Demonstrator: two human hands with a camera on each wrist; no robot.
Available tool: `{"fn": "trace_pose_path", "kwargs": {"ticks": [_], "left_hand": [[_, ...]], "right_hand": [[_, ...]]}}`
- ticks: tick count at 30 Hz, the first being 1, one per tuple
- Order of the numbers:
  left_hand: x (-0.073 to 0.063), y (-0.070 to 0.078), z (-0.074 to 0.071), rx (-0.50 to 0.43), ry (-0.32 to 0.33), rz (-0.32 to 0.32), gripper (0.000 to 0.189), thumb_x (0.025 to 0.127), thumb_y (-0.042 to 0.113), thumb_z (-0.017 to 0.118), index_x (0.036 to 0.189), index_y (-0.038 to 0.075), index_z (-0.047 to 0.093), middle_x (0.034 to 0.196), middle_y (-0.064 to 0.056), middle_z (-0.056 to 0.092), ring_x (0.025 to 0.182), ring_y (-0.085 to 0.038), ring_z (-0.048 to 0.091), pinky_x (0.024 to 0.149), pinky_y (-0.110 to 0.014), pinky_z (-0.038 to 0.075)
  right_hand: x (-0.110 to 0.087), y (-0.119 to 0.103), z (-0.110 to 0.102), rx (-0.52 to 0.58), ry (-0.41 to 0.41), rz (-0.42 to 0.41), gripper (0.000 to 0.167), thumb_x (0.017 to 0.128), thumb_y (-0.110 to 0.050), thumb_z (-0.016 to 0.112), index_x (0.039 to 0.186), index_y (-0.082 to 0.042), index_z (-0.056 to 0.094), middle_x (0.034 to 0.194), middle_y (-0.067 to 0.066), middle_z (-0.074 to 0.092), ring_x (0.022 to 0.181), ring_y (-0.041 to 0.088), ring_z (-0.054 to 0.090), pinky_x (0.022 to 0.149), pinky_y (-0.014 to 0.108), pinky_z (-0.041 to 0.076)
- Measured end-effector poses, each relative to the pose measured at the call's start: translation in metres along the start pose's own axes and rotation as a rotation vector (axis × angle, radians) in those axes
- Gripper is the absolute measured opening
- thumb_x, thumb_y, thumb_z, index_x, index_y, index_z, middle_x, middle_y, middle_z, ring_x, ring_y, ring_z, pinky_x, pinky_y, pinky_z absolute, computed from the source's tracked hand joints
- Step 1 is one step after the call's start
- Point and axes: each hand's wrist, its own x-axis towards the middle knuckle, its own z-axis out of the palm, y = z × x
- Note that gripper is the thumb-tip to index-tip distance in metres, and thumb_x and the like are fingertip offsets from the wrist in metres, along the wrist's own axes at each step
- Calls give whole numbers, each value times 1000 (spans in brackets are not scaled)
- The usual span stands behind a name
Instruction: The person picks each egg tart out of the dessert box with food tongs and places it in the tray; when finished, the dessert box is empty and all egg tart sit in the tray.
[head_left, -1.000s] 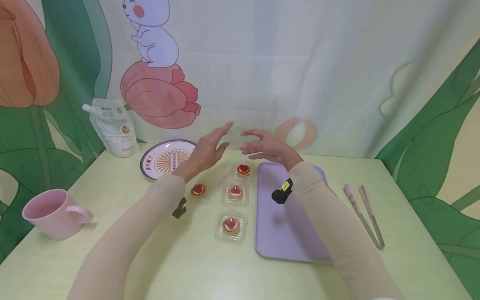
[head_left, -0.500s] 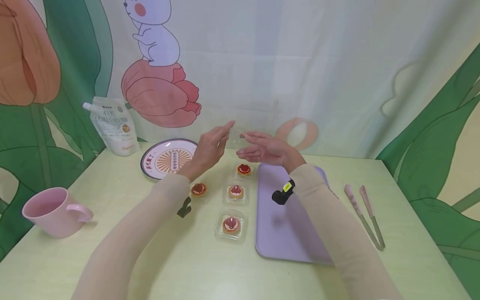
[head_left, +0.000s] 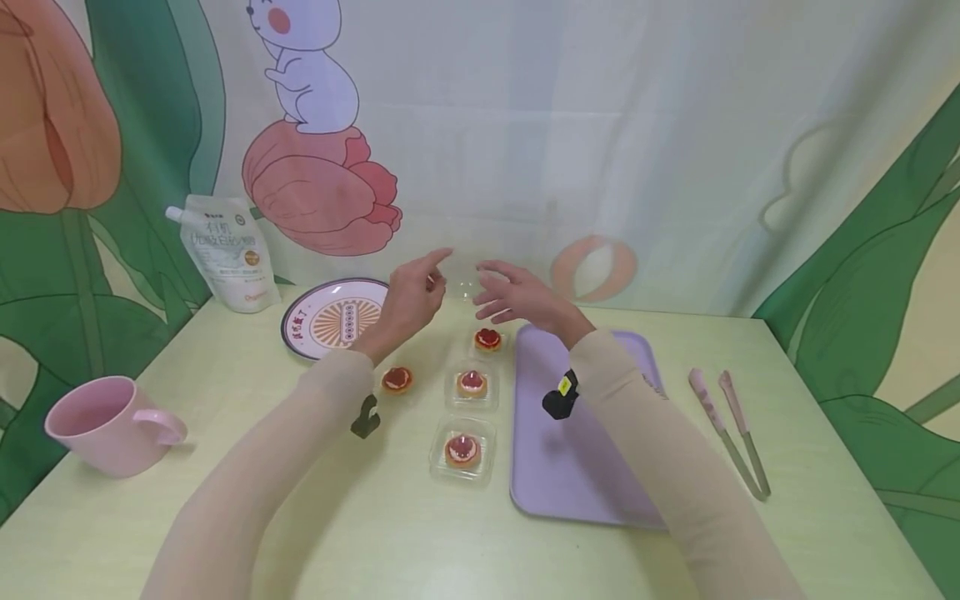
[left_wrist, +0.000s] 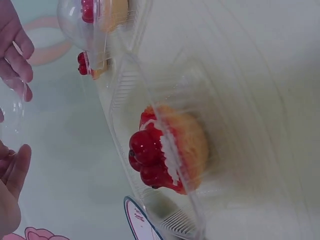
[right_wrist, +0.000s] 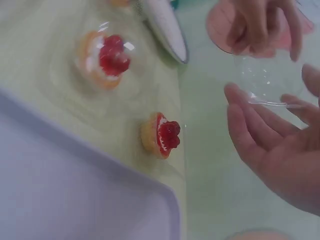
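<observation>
Above the back of the table I hold a clear plastic lid (right_wrist: 267, 82) between my hands. My left hand (head_left: 408, 302) has its forefinger stretched out and its other fingers curled at the lid's near side. Fingers and thumb of my right hand (head_left: 528, 298) bend round the opposite edge, best seen in the right wrist view. Below lies a cherry tart (head_left: 487, 340) in a clear box base. Nearer stand two more tarts under clear domed covers, a middle tart (head_left: 472, 383) and a front tart (head_left: 462, 451). Another tart (left_wrist: 172, 150) sits in an uncovered box by my left wrist.
A lilac tray (head_left: 555, 475) lies under my right forearm, with tongs (head_left: 731, 433) to its right. Behind my left arm is a patterned plate (head_left: 311, 321), and a white pouch (head_left: 232, 258) stands behind it. A pink mug (head_left: 108, 429) is far left.
The left fingers have curled more, and the lid has shifted slightly left and down. The right fingers have spread a little. Tarts, tray and tongs stay put.
</observation>
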Motion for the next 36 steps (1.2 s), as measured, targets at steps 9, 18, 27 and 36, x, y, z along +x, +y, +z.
{"fn": "trace_pose_path", "kwargs": {"ticks": [9, 18, 27, 36], "left_hand": [[-3, -4, -8, -109, -15, -226, 47, 91, 1, 57, 137, 9, 57, 88, -16, 71, 71, -26, 71, 59, -29, 54], [-5, -4, -16, -140, -78, -381, 44, 93, 3, 55, 137, 9, 55, 95, -17, 70, 68, -25, 72, 52, -22, 47], [-5, -9, -23, -176, -178, -427, 45, 92, 2, 56, 137, 6, 54, 95, -18, 68, 63, -18, 71, 57, -21, 51], [-8, -21, -25, -223, -271, -471, 49, 87, -3, 57, 135, 4, 55, 91, -17, 66, 56, -11, 68, 57, -21, 54]], "right_hand": [[8, 6, 21, -382, 209, -218, 67, 98, -8, 61, 156, -19, 29, 110, 21, 68, 92, 34, 73, 86, 43, 58], [11, 10, 26, -507, 176, -278, 84, 90, -15, 74, 158, -22, 25, 113, 17, 67, 98, 31, 71, 87, 43, 58], [19, 13, 30, -665, 185, -224, 99, 79, -23, 85, 158, -16, 25, 128, 16, 62, 105, 29, 68, 92, 42, 56], [27, 22, 35, -830, 163, -246, 95, 78, -35, 85, 155, -13, 33, 148, 10, 47, 123, 31, 60, 101, 46, 50]]}}
